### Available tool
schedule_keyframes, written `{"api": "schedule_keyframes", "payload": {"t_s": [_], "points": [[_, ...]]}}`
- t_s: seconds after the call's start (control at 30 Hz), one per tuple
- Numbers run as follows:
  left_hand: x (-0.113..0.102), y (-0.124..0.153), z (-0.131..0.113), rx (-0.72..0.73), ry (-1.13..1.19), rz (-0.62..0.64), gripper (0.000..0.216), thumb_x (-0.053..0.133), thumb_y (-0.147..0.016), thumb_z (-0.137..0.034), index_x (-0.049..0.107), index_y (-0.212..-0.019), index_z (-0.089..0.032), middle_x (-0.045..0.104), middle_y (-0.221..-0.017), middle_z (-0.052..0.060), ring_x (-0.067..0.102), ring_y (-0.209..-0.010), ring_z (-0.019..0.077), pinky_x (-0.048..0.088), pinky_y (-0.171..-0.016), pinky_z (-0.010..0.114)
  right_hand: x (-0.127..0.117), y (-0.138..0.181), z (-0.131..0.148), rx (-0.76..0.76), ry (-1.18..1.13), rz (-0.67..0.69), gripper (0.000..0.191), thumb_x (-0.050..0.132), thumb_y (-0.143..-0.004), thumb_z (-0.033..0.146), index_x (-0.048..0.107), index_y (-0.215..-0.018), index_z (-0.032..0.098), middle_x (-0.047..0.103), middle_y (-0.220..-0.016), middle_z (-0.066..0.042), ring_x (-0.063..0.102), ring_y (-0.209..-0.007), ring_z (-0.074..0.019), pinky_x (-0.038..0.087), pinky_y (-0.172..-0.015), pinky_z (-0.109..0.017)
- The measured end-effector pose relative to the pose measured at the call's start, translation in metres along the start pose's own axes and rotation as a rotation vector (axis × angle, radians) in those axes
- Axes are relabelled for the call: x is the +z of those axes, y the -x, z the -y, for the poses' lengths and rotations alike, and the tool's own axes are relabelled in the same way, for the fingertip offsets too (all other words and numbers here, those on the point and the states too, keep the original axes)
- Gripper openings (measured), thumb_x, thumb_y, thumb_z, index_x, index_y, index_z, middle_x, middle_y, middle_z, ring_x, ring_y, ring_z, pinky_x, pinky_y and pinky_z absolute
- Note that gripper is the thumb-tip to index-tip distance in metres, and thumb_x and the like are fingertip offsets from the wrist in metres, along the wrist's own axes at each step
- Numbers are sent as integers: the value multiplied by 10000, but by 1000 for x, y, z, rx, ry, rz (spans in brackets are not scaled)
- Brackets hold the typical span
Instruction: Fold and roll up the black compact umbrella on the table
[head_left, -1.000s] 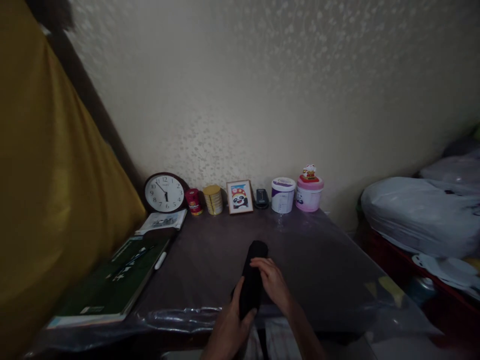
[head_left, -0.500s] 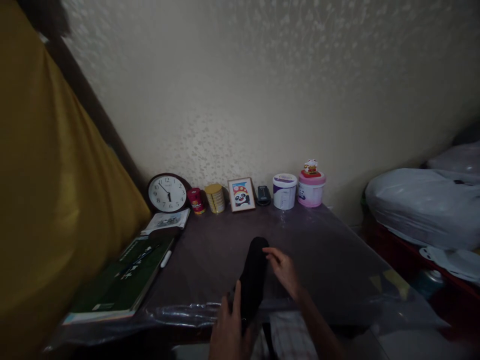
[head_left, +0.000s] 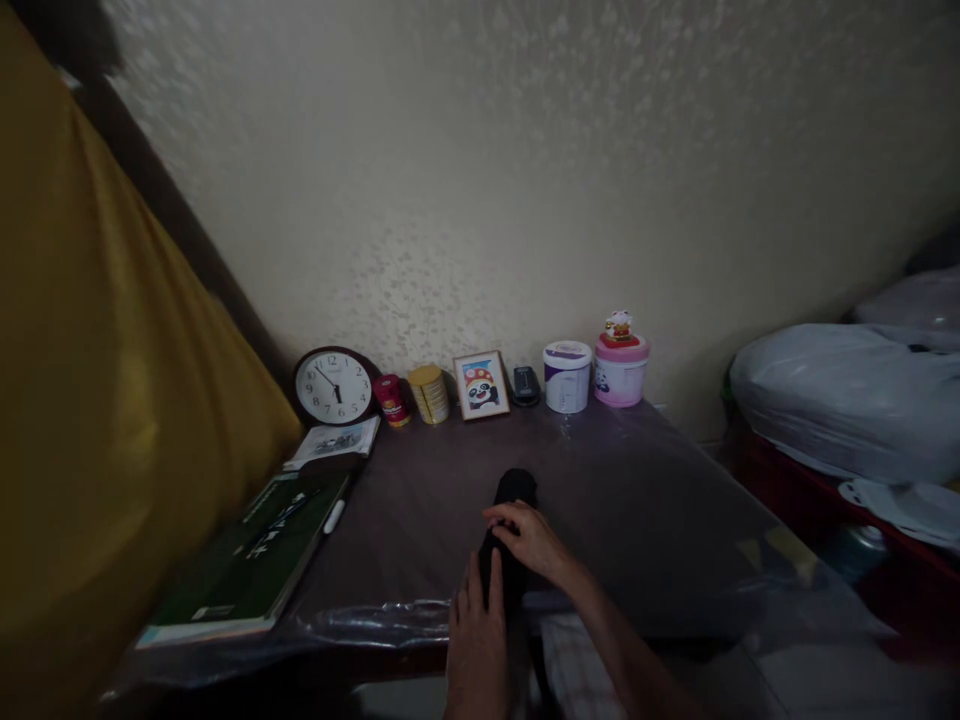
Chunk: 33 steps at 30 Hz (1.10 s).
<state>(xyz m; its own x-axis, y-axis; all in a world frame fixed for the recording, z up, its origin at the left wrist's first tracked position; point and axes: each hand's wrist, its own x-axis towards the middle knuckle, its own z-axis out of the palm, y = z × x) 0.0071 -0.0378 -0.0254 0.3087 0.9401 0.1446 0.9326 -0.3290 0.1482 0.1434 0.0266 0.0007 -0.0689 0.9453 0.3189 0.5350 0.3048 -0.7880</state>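
Observation:
A long black item, in shape like a folded umbrella, lies lengthwise over the near edge of the table, its rounded end pointing away from me. My left hand is around its near part, fingers stretched along the left side and top. Bent over its middle from the right, my right hand has thumb and fingers pinched at the black surface. A dark strap hangs below the table edge. Both hands cover much of the item, so its near end is hidden.
Along the wall stand a clock, a red can, a yellow-lidded tin, a panda picture frame, a white tub and a pink tub with a figurine. Green book and white marker lie left.
My right hand has moved left and nearer, from the far end of the black item to its middle. My left hand has shifted slightly right, its fingers now lying farther over the item.

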Motion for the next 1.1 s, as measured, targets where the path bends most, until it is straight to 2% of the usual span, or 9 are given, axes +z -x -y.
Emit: {"api": "schedule_keyframes", "payload": {"t_s": [0.1,0.23,0.4,0.5,0.63,0.73,0.9,1.0,1.1], "points": [[1,-2,1,-6,6,31,633,284,-754,21,220,-1355,-167,317,-1393,140,418,-1185,224,359,-948,375,6,-2,-4,-5,-61,-28,244,507,-748,171,663,-924,235,644,-835,-29,572,-809,-159,441,-766,-287],[-1,-1,2,-10,58,84,665,298,-731,19,167,-1365,-131,264,-1416,145,375,-1218,232,331,-975,377,4,-1,-4,30,-268,-70,200,519,-726,203,668,-860,204,631,-790,-17,568,-764,-147,442,-718,-263],[-7,0,2,-33,124,169,654,334,-750,-64,125,-1369,-77,231,-1427,149,337,-1237,250,282,-1007,384,-25,12,-10,186,-361,-190,222,486,-731,274,664,-836,194,626,-736,-9,570,-750,-158,434,-712,-269],[-14,0,2,-51,141,220,665,348,-750,-96,113,-1371,-67,203,-1440,132,318,-1246,254,271,-1010,381,-47,22,-29,260,-310,-333,248,504,-702,342,664,-820,193,644,-745,-31,574,-732,-177,445,-676,-282],[-17,-2,5,-58,144,260,683,334,-730,-54,105,-1373,-70,180,-1449,116,303,-1256,241,260,-1014,360,-65,35,-59,343,-283,-471,299,516,-654,392,660,-797,172,624,-654,-34,550,-595,-160,447,-558,-272],[-14,-3,11,-51,199,236,697,313,-702,-13,134,-1373,-68,233,-1429,124,313,-1252,216,265,-1010,324,-66,44,-73,360,-286,-485,321,521,-638,402,657,-804,164,617,-639,-30,549,-562,-149,452,-524,-265],[-8,-6,29,-44,347,182,767,406,-652,-51,149,-1374,-82,378,-1324,135,366,-1211,188,276,-1001,264,-62,50,-81,345,-264,-433,314,512,-660,403,654,-835,185,637,-694,-31,589,-632,-165,481,-562,-272],[-6,-9,40,-95,380,172,775,453,-653,-80,171,-1372,-140,377,-1303,117,395,-1186,183,289,-992,253,-62,50,-82,350,-276,-420,298,515,-665,399,653,-829,191,633,-697,-29,595,-646,-167,488,-578,-275],[-9,-9,46,-173,306,160,688,481,-714,-160,233,-1354,-118,381,-1258,152,415,-1170,220,306,-982,284,-61,51,-83,354,-317,-431,293,519,-665,393,651,-829,190,624,-690,-26,593,-646,-165,490,-579,-273]]}}
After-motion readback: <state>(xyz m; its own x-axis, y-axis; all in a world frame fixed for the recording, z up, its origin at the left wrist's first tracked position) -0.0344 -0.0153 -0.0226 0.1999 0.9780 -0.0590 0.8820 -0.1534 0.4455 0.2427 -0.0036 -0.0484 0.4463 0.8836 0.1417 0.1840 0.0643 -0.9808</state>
